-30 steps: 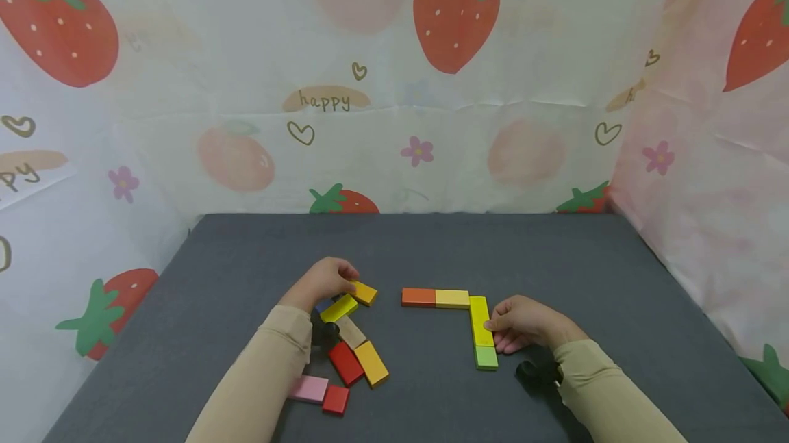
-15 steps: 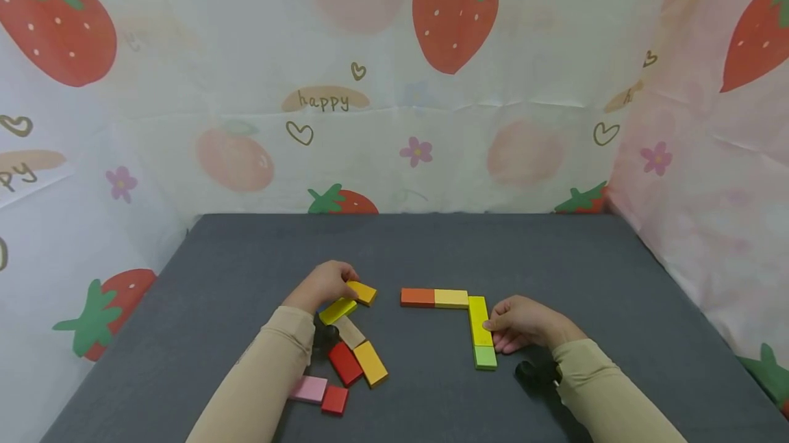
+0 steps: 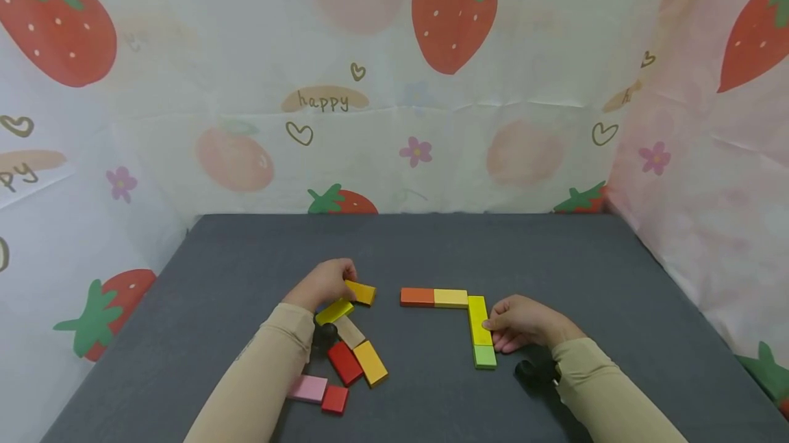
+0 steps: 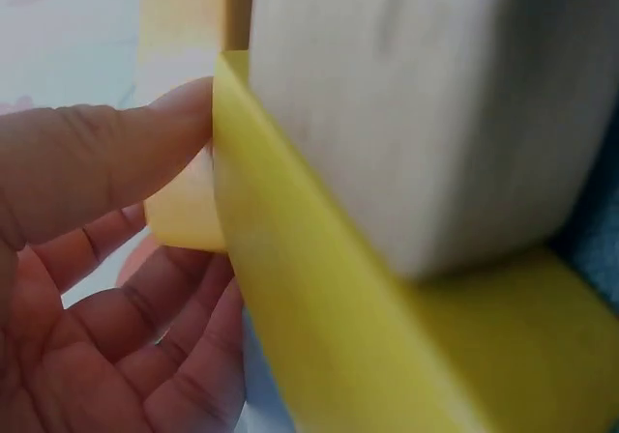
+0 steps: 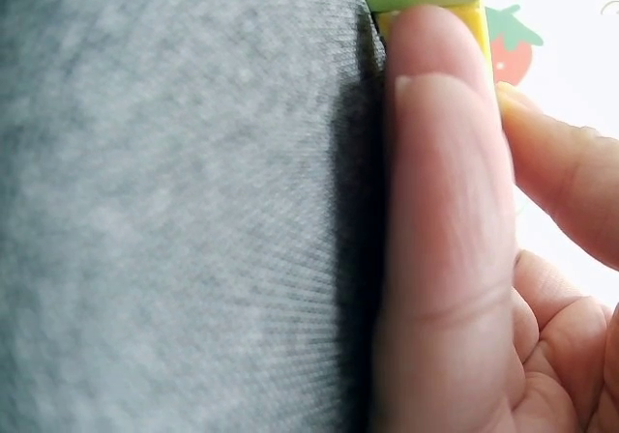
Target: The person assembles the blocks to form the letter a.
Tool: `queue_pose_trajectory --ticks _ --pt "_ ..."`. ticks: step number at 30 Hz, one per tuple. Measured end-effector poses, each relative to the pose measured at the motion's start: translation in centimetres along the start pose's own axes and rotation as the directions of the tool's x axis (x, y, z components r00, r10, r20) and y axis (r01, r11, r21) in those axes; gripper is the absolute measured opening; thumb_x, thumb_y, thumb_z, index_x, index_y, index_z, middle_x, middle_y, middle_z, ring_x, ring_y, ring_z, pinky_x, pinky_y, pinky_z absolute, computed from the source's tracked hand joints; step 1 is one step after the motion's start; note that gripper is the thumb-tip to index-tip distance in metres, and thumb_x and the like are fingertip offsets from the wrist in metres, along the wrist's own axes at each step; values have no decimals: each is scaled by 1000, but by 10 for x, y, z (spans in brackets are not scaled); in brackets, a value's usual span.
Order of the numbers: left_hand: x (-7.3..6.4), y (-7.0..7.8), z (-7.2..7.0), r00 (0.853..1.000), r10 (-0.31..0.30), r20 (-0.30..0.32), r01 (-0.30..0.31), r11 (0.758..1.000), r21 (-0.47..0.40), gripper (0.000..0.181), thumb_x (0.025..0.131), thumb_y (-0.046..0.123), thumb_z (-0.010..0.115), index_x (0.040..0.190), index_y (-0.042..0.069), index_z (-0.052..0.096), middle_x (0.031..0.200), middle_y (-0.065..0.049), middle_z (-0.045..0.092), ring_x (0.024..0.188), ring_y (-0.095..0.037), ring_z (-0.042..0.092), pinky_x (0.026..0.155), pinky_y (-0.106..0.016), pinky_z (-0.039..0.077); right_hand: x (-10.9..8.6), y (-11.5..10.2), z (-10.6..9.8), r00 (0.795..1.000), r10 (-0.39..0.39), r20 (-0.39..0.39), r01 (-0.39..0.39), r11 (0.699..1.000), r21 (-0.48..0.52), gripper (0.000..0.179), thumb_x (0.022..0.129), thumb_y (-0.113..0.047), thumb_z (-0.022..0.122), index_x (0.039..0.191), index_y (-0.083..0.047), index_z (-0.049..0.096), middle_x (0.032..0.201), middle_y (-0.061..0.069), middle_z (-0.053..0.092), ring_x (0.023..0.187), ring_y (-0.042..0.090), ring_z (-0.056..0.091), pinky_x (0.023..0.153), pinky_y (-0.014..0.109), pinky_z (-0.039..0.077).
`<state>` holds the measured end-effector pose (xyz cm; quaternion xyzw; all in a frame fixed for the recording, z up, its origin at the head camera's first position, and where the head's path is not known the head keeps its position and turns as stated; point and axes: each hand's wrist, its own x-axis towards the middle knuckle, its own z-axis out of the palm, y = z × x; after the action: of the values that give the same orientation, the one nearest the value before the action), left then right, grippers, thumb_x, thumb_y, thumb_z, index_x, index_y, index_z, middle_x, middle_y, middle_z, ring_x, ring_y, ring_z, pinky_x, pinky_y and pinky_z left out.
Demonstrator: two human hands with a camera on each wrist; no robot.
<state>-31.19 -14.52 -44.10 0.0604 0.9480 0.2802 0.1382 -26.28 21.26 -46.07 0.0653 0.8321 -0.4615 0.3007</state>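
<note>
At the top of the left-hand group, my left hand [image 3: 324, 283] pinches an orange-yellow block [image 3: 365, 293] between thumb and fingers. Just below it lies a yellow block [image 3: 335, 311], with a beige block [image 3: 349, 331] against it; both loom large in the left wrist view, partly covering the fingers. On the right, my right hand [image 3: 524, 323] has its thumb on another yellow block [image 3: 477, 311] and its fingers along that block's right side. This block joins a light green block [image 3: 485, 357] below and a pale yellow block [image 3: 451, 298] at its upper left.
An orange-red block [image 3: 417, 297] continues the row leftward. Near the left forearm lie a red block [image 3: 345, 363], an orange block [image 3: 371, 363], a pink block [image 3: 309, 389] and a small red block [image 3: 335, 400]. Printed cloth [image 3: 456, 155] hangs behind the dark grey table [image 3: 431, 244].
My left hand and the orange-yellow block have shifted slightly; the block lies turned a little more level. The yellow block below it has slid slightly left. My right hand stays put.
</note>
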Motion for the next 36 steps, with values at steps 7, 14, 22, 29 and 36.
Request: queue_pose_trajectory --ticks 7,14,22,29,36 --pt "1 0 -2 999 -4 36 4 1000 9 16 84 9 73 101 9 74 96 -6 69 76 -17 59 74 -32 54 0 -1 0 1000 -1 3 1 1000 -6 17 93 -17 64 82 -5 66 64 4 63 54 12 61 57 25 55" --pt "0 4 -2 998 66 -1 -66 997 -48 11 85 15 74 96 12 73 92 -4 68 73 -18 55 66 -29 48 0 -1 -1 1000 -10 7 10 1000 -9 17 93 -18 64 83 -5 66 65 4 63 54 12 60 57 25 55" --pt "-3 18 7 994 108 1 -106 975 -197 5 83 11 70 87 9 68 86 -4 66 72 -17 56 65 -27 48 2 2 0 1000 -19 10 19 1000 -5 17 93 -18 65 82 -5 65 65 4 62 53 11 60 57 25 55" --pt "-11 36 17 992 119 37 -98 930 -355 6 83 7 66 88 6 63 84 -6 63 74 -16 60 69 -27 54 3 2 0 1000 -11 10 11 1000 -4 17 94 -18 64 82 -5 65 65 4 62 53 11 61 56 25 55" --pt "-22 53 34 982 161 96 -97 877 -470 12 83 10 69 92 5 63 87 -6 65 77 -16 59 71 -27 56 2 1 0 1000 -12 11 12 1000 -2 16 93 -17 64 82 -5 65 64 3 62 54 11 61 56 25 55"
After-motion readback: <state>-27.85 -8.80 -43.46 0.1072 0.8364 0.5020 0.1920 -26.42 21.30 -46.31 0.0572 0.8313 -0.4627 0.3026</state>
